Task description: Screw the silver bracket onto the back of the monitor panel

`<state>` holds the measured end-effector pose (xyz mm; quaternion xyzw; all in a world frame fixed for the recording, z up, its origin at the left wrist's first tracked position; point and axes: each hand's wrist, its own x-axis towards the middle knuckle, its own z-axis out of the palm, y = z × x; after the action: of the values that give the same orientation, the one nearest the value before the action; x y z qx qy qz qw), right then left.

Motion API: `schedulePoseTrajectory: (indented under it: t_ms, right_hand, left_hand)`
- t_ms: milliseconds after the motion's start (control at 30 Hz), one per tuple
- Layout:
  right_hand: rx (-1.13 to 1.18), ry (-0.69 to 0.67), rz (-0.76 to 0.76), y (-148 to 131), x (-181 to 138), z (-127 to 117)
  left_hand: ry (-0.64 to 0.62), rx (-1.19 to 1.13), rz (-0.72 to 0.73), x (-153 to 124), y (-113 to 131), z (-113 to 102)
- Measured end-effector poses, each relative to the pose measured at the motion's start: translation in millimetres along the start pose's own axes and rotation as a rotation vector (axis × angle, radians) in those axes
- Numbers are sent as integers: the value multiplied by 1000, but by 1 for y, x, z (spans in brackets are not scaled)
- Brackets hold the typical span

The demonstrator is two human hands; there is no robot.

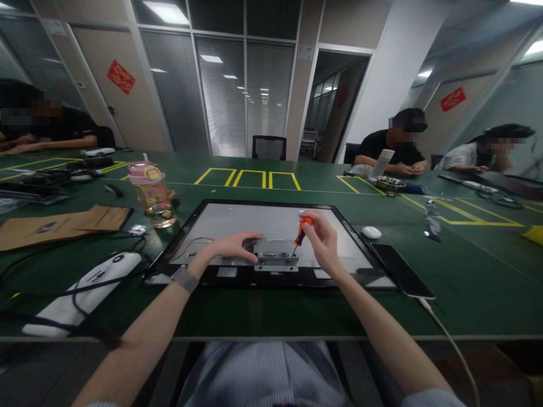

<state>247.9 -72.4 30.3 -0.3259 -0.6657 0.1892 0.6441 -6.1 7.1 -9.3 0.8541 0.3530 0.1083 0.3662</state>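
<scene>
A flat monitor panel [237,220] lies face down on the green table, its grey metal back up. A small metal connector box [275,259] sits at the panel's near edge. My left hand [233,247] rests flat on the panel just left of the box, fingers stretched toward it. My right hand [321,240] is closed on a small orange-handled screwdriver [302,230], held upright and tilted, its tip down at the box's right end.
A pink-lidded bottle [153,195] stands left of the panel. Brown envelopes [63,223], cables and a white power strip [80,294] lie at the left. A white mouse [371,232] and a black phone [401,269] lie at the right. Other people sit at the far sides.
</scene>
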Motion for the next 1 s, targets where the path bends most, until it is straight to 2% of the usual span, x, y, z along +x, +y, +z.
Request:
schedulePoseTrajectory:
  t_ms: [133,333,500,833,1000]
  right_hand:
    - [-54,-4,1,-1,0,0]
    - [101,-84,31,0,-1,-3]
    - [-5,-174,-34,2,-1,-5]
    - [5,-38,-19,1,-1,-7]
    - [113,29,44,-1,-1,-1]
  left_hand:
    - [-2,-12,3,0,-4,0]
    - [3,-13,-5,1,-5,0]
    - [6,-42,-11,0,-2,0]
    - [7,-23,-1,0,0,1]
    - [13,-22,2,1,0,1]
